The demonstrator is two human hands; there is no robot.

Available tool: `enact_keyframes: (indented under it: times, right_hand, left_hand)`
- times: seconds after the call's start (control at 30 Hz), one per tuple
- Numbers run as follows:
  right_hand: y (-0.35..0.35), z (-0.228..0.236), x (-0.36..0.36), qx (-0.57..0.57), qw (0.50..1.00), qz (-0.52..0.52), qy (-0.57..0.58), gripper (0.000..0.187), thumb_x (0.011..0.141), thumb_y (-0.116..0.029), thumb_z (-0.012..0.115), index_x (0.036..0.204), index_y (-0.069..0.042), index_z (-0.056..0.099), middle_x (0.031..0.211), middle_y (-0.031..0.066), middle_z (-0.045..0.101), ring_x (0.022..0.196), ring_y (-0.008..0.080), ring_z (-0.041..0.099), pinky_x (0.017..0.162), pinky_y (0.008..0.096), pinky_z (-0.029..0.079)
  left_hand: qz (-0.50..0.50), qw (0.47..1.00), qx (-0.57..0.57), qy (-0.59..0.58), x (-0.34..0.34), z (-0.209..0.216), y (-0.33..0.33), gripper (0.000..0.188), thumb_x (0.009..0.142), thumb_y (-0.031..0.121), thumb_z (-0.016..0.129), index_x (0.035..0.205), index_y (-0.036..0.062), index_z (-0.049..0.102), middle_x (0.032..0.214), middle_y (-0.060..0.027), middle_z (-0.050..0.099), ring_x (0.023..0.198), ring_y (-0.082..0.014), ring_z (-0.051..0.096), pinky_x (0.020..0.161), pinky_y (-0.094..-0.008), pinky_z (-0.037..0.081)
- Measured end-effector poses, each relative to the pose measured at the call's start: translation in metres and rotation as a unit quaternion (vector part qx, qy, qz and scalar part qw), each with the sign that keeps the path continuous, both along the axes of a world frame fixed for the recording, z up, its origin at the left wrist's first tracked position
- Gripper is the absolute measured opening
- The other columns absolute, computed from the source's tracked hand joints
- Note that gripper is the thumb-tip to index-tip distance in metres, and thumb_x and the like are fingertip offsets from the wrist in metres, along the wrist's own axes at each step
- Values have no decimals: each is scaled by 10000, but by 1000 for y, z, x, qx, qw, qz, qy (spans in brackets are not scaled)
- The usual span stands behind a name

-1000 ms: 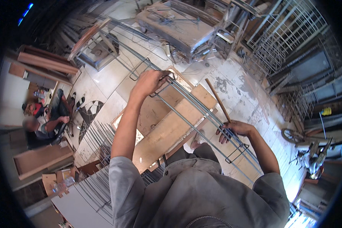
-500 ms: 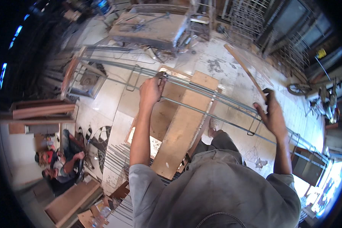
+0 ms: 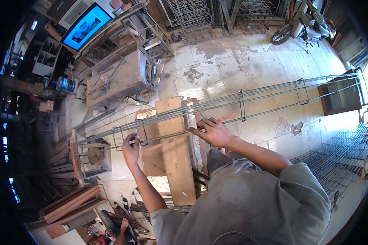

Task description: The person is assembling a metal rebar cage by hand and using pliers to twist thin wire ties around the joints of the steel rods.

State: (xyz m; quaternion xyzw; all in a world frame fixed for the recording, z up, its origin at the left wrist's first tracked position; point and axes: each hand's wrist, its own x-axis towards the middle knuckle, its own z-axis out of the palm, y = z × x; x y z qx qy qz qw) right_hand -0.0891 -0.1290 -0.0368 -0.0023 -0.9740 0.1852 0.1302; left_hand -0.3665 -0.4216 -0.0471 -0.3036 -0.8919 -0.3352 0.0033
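Note:
A long cage of thin steel rods (image 3: 171, 114) with rectangular wire stirrups lies across in front of me. My left hand (image 3: 131, 150) is closed, its fingertips at the side of one stirrup (image 3: 140, 131), by the lower rod. Farther right, my right hand (image 3: 215, 133) grips a wooden stick (image 3: 169, 143), which looks blurred and slants beneath the lower rod. Its reddish end (image 3: 227, 117) shows beyond my fingers. Other stirrups, such as the one right of my hand (image 3: 243, 106), hang around the rods. A wooden plank (image 3: 176, 171) lies under the cage.
A wooden frame (image 3: 75, 157) stands under the cage's left end. Behind are a cluttered workbench (image 3: 114, 75), a lit screen (image 3: 87, 26) and a motorcycle (image 3: 304, 26). Finished wire cages (image 3: 335, 153) lie at right. Another person (image 3: 120, 228) sits at lower left.
My view has turned to the right. My right hand has come closer to my left hand, and the stick has swung from pointing up and away to lying low across the cage.

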Motion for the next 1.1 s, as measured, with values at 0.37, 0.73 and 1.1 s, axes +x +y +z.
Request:
enact_keyframes:
  times: [0.37,0.73,1.1]
  right_hand:
    - [-2,-21,7,33,992,-115,47,350,831,-158,575,1181,-150,580,1125,72,589,1064,238,610,855,429,477]
    - [1,-16,14,27,994,-99,39,438,805,-87,591,1238,-155,586,1063,81,591,917,257,665,818,410,513]
    - [1,-7,9,33,995,-83,53,357,831,-92,626,1177,-178,642,984,33,605,831,222,657,724,408,511]
  left_hand:
    - [108,991,77,11,43,-16,21,228,898,153,686,1073,6,689,907,-120,659,820,-228,591,756,-330,492]
    - [232,971,62,-13,88,-8,39,276,883,122,681,1153,72,701,907,-146,677,781,-246,614,691,-356,473]
    - [152,978,115,-85,92,-5,45,307,891,96,682,1197,82,694,1005,-80,711,759,-117,551,658,-267,444]
